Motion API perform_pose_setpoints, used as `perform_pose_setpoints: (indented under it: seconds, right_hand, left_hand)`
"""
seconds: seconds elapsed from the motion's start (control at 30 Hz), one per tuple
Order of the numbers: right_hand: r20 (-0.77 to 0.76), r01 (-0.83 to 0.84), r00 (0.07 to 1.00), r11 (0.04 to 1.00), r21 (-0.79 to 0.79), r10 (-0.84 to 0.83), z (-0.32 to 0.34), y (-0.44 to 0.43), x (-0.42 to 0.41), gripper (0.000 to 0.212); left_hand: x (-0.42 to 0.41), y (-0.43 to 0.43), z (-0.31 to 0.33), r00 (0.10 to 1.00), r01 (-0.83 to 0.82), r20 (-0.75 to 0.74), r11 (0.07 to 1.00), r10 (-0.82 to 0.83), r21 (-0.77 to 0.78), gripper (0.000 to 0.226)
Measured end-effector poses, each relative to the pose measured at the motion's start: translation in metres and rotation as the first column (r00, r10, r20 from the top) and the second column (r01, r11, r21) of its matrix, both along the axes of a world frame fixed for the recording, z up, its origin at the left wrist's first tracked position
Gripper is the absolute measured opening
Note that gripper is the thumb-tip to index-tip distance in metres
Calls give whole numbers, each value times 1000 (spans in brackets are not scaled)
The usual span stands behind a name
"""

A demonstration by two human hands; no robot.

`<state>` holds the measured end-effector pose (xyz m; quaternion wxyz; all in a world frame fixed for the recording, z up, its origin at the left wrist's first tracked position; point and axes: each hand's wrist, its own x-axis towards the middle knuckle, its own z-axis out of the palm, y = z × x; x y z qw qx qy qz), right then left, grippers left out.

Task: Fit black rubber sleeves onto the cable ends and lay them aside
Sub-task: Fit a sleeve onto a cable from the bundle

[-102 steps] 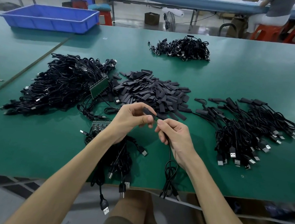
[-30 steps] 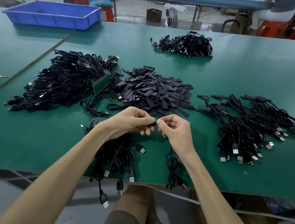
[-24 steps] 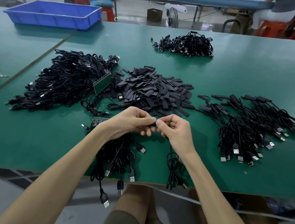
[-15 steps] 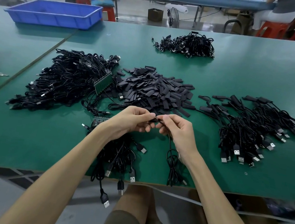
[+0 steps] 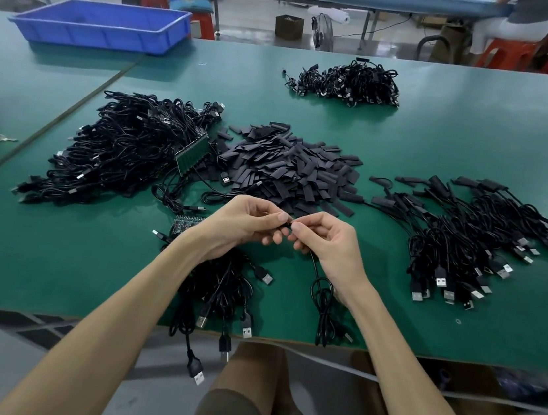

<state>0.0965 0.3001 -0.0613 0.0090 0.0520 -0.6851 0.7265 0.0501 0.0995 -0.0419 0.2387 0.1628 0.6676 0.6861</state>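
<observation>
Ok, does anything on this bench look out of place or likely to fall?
Two things. A green circuit board lies tilted against the left cable pile, an odd item among the cables. And the loose cables below the left hand droop over the near edge of the table, plugs dangling.

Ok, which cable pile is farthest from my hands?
The small pile at the back, alone beyond the loose sleeves; the left pile and right pile lie closer.
</observation>
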Motion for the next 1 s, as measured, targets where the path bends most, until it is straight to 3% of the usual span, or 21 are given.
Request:
perform_pose_setpoints:
  seconds: [1.0]
  right_hand:
    - [-32,-54,998,999,10,54,-1,0,0,5]
  left_hand:
    - [2,0,0,999,3,-41,998,-6,-58,18]
